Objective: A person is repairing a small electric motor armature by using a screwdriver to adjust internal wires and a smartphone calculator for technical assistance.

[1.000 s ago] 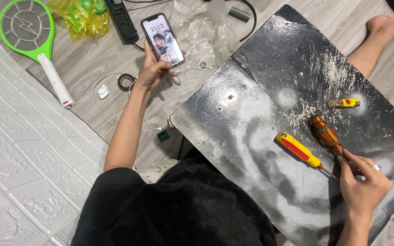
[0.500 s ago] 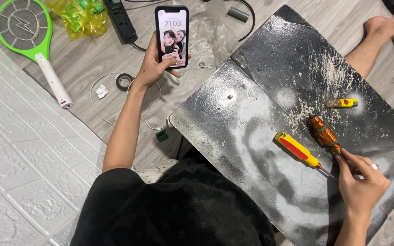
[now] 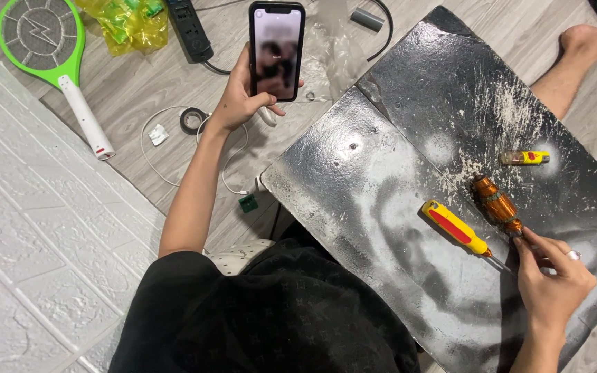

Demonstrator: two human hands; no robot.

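left hand (image 3: 240,103) grips phone (image 3: 276,50); right hand (image 3: 551,280) seemingly touching screwdrivers (image 3: 478,221).

Phone (image 3: 276,50) screen blurred (faces unreadable)

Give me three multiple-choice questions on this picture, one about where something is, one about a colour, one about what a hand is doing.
1. Where does the small yellow lighter lie?
A. on the black board
B. on the white panel
C. in a bag

2. What colour is the frame of the racket-shaped swatter?
A. blue
B. green
C. red

3. What is the left hand doing?
A. resting flat
B. holding up a phone
C. gripping a cable

Answers: 1 A, it sits on the dusty black board. 2 B, the rim is bright green. 3 B, fingers wrap the phone.
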